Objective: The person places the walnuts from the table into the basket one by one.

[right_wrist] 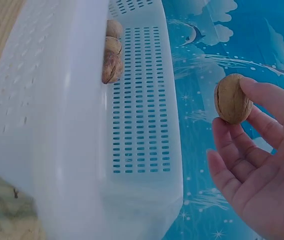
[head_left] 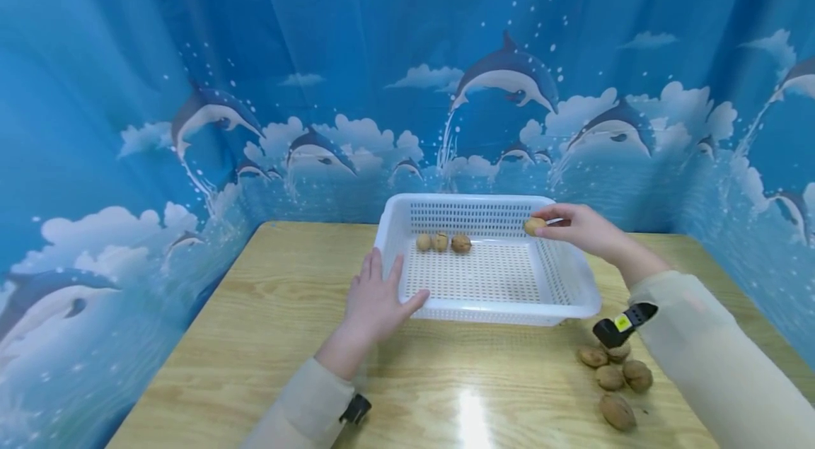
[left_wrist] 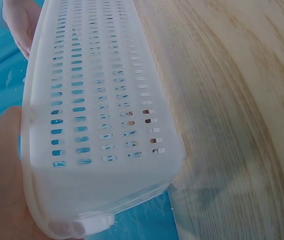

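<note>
Walnut (head_left: 534, 225) is pinched in the right hand (head_left: 582, 228) over the far right corner of the white basket (head_left: 573, 297). Going left to right: left hand (head_left: 376, 302) lies flat, fingers straight, against the basket's near left edge; three walnuts (head_left: 442, 242) sit along the back wall; loose walnuts (head_left: 613, 378) lie on the table (head_left: 255, 336). Only the right wrist view shows the walnut's seam and fingertip hold.

walnuts (head_left: 439, 242): 8 | basket (head_left: 490, 309): 1 | hands (head_left: 376, 300): 2
</note>
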{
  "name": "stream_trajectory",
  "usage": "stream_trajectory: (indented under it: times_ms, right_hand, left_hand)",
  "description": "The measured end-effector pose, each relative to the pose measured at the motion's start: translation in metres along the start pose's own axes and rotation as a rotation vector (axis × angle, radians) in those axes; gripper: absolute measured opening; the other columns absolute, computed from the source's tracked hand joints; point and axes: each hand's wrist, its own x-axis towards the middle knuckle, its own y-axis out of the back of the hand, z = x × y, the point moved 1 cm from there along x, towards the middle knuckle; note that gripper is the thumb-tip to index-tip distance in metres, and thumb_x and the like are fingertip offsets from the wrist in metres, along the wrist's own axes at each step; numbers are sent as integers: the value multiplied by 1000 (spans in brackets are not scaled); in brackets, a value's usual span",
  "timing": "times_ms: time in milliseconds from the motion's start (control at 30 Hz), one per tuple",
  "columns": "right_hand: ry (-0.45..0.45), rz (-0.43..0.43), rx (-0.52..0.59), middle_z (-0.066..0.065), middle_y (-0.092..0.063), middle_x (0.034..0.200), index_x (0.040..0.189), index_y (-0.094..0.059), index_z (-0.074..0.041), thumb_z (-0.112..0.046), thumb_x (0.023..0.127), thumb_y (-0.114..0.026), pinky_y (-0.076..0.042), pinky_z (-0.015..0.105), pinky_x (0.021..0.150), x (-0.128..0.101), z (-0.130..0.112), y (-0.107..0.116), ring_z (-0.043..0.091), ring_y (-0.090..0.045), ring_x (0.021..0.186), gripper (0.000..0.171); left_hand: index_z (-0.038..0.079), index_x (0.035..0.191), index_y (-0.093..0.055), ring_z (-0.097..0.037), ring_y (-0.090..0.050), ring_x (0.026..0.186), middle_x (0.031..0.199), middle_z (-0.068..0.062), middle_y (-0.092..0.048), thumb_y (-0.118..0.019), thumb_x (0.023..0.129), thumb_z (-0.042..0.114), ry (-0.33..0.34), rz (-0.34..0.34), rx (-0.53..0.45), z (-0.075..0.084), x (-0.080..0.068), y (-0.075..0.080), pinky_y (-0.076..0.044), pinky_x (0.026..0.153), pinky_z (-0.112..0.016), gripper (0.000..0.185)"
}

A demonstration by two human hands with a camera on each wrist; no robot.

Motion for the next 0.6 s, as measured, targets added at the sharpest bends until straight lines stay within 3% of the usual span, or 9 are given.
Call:
stream_trajectory:
  times_ms: [300, 600]
  right_hand:
    - [-19, -4, -9, 20, -46, 134, 134, -48, -6, -46, 89, -58, -39, 56, 94, 23, -1, -5, 37, -47, 117, 61]
    - [-12, -25, 17, 19, -49, 132, 132, -51, -5, -36, 91, -59, -38, 56, 96, 47, 4, -18, 37, -44, 120, 52]
  left_hand:
    - [14, 148, -27, -40, -7, 139, 153, -23, -5, -39, 85, 70, 0, -3, -13, 1, 0, 1, -22, 105, -59, 85]
    - [14, 148, -27, -39, -6, 139, 153, -22, -4, -40, 85, 70, 6, -9, -17, -1, 0, -1, -21, 106, -58, 85]
